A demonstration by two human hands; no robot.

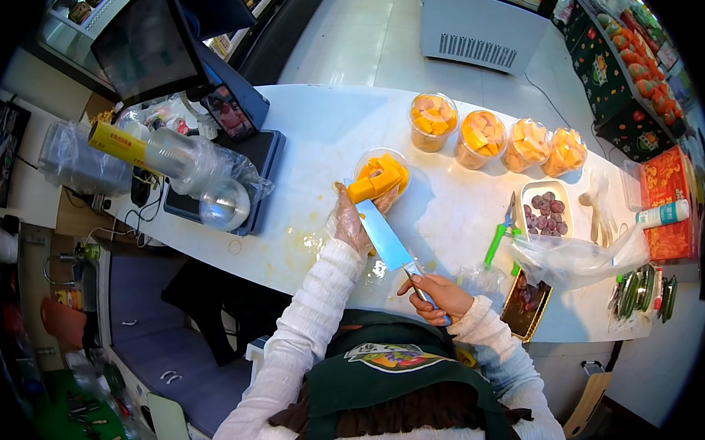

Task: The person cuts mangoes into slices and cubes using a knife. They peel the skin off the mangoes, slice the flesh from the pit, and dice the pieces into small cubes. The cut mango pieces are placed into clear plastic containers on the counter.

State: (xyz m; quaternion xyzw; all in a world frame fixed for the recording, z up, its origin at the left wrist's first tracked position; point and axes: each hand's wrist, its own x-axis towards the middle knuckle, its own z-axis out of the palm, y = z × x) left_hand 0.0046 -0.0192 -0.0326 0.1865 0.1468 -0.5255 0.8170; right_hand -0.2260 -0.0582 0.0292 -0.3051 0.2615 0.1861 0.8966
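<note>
My left hand point(352, 223), in a clear plastic glove, holds a thick piece of yellow-orange fruit point(363, 190) at the rim of a clear plastic cup point(410, 170). Cut chunks of the same colour fill that cup. Which fruit it is I cannot tell. The fingers of my right hand point(438, 299) are wrapped around the handle of a kitchen knife with a broad blade point(385, 236). Its blade points up and left, with the tip close to my left hand and the fruit. Wet juice spots mark the white tabletop point(280, 228) below.
Several filled fruit cups point(433, 122) line the table's far edge. To the right are a white tray of grapes point(549, 191), green-handled shears point(496, 242) and a plastic bag point(589, 262). Stacked empty cups point(182, 160) lie over a black scale point(265, 173) at left, near a monitor point(149, 42).
</note>
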